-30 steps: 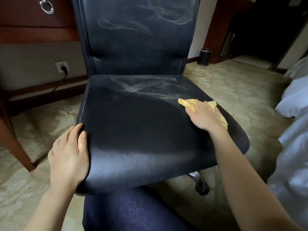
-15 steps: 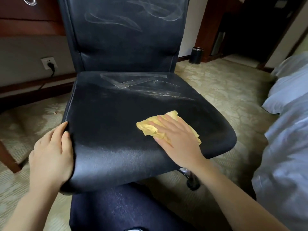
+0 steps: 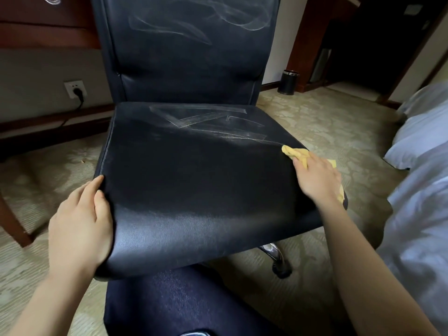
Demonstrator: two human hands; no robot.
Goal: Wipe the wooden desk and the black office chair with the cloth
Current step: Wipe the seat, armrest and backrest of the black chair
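On the right edge of the seat of the black office chair [image 3: 194, 180], the right hand [image 3: 317, 180] lies palm down on the yellow cloth [image 3: 294, 152]. Its fingers are extended and held close together, pressing the cloth flat against the leather; they do not pinch it. Bunched cloth shows beyond the fingertips toward the far side, and more shows along the right side of the hand and at the wrist.

At the near left corner of the seat, the left hand [image 3: 80, 219] grips the cushion edge. The thumb lies on the top surface; the fingers are close together and curl over the left edge, their tips hidden beneath it.

Pale wipe streaks mark the far part of the seat and the backrest. The near part of the seat shows none.

Part of the wooden desk [image 3: 43, 30] stands at far left, behind the chair. A wall socket [image 3: 75, 89] with a plug sits below it. A small dark bin [image 3: 288, 81] stands on the carpet at far right. White bedding [image 3: 421, 166] lies at right.
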